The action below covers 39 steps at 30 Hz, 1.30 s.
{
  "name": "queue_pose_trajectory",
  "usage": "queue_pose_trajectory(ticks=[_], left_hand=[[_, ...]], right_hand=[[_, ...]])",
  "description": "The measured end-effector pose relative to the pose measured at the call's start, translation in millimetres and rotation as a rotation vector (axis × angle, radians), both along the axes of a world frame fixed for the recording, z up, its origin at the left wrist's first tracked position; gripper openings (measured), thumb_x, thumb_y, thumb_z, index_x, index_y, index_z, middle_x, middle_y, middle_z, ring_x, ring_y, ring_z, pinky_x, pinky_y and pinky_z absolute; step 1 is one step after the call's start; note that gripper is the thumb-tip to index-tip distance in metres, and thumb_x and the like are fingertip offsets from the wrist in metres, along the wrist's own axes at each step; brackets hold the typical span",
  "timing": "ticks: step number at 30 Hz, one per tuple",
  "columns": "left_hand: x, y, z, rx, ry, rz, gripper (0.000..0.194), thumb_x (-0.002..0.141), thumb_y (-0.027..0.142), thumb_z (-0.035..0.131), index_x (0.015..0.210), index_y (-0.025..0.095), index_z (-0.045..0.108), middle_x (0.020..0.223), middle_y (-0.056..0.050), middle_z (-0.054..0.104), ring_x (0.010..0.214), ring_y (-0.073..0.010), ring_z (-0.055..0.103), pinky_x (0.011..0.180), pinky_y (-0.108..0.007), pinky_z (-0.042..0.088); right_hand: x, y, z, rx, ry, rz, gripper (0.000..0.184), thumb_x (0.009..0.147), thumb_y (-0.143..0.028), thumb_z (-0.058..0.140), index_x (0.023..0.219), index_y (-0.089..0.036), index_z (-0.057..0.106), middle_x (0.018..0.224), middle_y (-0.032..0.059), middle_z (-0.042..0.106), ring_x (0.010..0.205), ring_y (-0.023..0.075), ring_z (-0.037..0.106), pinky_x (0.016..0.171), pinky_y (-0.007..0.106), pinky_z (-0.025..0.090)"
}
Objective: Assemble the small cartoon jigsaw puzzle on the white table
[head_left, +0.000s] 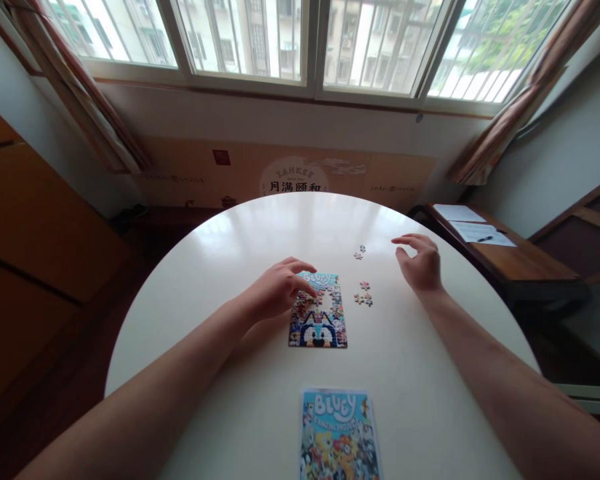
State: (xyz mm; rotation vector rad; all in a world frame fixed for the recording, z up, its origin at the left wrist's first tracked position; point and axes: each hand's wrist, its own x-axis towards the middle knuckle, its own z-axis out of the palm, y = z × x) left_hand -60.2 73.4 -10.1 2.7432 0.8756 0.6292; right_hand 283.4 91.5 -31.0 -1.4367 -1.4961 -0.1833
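Observation:
A jigsaw puzzle [321, 333] with a blue dog's face lies on the table, a white gap showing in its middle right. My left hand [286, 285] rests over the puzzle's upper left, fingers apart and covering part of it. Several loose puzzle pieces [364, 300] lie just right of the puzzle, and two more pieces [359, 256] sit farther back. To the right of these, my right hand [420, 261] hovers with thumb and fingers apart, nothing visible in it. Nearer to me lies a colourful picture sheet [338, 433] lettered BLUEY, cut off by the lower edge.
The round white table [180, 320] fills the middle. Behind it, a printed cardboard panel [180, 170] stands beneath the window [310, 88]. At the right, a wooden side table [505, 260] holds papers [473, 232] and a pen. An orange-brown cabinet [35, 247] is at the left.

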Motion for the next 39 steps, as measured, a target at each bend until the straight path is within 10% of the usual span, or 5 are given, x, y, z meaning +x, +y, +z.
queue_pose_trajectory(ticks=[12,28,39], left_hand=[[8,-2,7.1,0.022,0.116,-0.024,0.04,0.077,-0.001,0.057,0.083,0.031,0.081,0.118,-0.004,0.072,0.111,-0.0258,0.061,0.093,-0.044,0.052],[12,-7,9.8,0.068,-0.052,-0.01,0.044,0.076,-0.003,0.043,0.094,0.021,0.075,0.115,-0.005,0.071,0.11,-0.0229,0.061,0.096,-0.042,0.051],[8,-2,8.0,0.069,-0.114,0.084,0.039,0.076,0.0,0.043,0.09,0.02,0.074,0.109,-0.004,0.073,0.105,-0.0221,0.062,0.092,-0.04,0.052]], right_hand=[[0,10,-20.4,-0.193,0.012,0.073,0.026,0.08,-0.024,0.052,0.09,-0.021,0.076,0.105,0.0091,0.073,0.103,0.027,0.065,0.092,0.044,0.052],[-10,11,-21.0,-0.667,-0.402,0.146,0.05,0.1,-0.041,0.038,0.148,-0.032,0.049,0.158,0.0074,0.042,0.148,0.0393,0.027,0.116,0.069,0.019],[-8,7,-20.4,-0.577,-0.354,0.084,0.046,0.101,-0.04,0.037,0.136,-0.025,0.062,0.147,0.0101,0.054,0.143,0.0393,0.036,0.114,0.063,0.028]])
